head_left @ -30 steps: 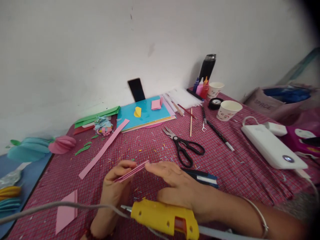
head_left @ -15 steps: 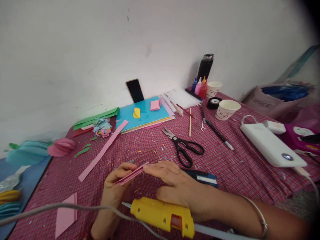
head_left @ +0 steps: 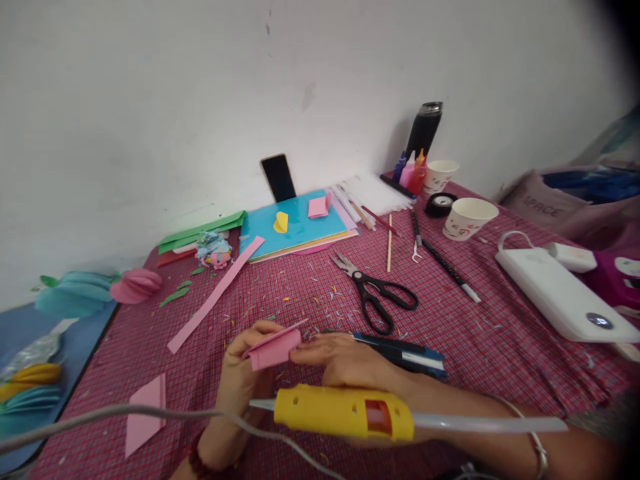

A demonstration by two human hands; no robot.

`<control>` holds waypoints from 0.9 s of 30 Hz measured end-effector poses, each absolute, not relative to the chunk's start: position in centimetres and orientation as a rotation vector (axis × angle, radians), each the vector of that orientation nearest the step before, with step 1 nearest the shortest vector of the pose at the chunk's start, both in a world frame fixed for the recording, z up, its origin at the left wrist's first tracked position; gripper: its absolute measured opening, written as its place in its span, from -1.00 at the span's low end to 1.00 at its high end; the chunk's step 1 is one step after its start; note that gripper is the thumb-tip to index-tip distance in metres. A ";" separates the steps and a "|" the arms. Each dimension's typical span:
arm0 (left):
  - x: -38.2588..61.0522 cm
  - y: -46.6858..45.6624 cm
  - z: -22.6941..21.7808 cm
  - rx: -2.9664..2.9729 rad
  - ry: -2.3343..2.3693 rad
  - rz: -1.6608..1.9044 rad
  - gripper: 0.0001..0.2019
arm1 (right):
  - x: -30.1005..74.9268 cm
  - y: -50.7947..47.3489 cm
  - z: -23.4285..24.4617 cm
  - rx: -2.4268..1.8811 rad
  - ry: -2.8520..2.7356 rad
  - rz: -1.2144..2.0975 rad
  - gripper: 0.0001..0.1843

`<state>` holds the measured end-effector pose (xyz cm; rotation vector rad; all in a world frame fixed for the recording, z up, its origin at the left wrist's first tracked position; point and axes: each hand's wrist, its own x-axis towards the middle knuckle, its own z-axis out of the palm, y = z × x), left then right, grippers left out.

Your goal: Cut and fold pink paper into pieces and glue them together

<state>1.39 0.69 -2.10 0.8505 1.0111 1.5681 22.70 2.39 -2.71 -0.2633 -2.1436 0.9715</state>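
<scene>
My left hand [head_left: 245,383] pinches a folded pink paper piece [head_left: 276,349] above the checked red tablecloth [head_left: 300,300]. My right hand [head_left: 350,363] meets it from the right, with fingertips closed on the paper's right edge. A yellow glue gun [head_left: 345,413] with a clear glue stick pointing right lies across the front of my right wrist, and its grey cord trails off to the left. A dark blue flat item [head_left: 405,352] lies just right of my right hand.
Black scissors [head_left: 377,297], a long pink strip [head_left: 215,293], a pink offcut [head_left: 145,413], a stack of coloured sheets [head_left: 295,227], a phone [head_left: 279,177], paper cups [head_left: 467,219], tape, pens, glue bottles, a black flask [head_left: 424,130] and a white power bank [head_left: 560,293] crowd the cloth. Paper flowers [head_left: 135,285] lie at the left.
The pink paper has tilted from edge-on to show its flat face, and my right fingers have closed on its edge. The glue gun has levelled out. The view shifted slightly.
</scene>
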 end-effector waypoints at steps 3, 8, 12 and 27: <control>2.0 0.4 -1.3 0.750 1.070 1.526 -0.74 | 22.3 1.8 -1.8 -0.304 -1.930 1.070 -0.66; 2.6 0.2 -1.0 0.631 1.093 1.492 -0.67 | 21.8 1.4 -1.4 -0.462 -1.781 1.292 -0.60; 2.5 0.3 -1.5 0.638 1.107 1.537 -0.70 | 21.7 1.5 -2.3 -0.550 -1.735 1.324 -0.69; 2.2 -0.1 -1.6 0.758 1.115 1.441 -0.80 | 21.6 2.5 -3.5 -0.599 -1.910 0.950 -0.83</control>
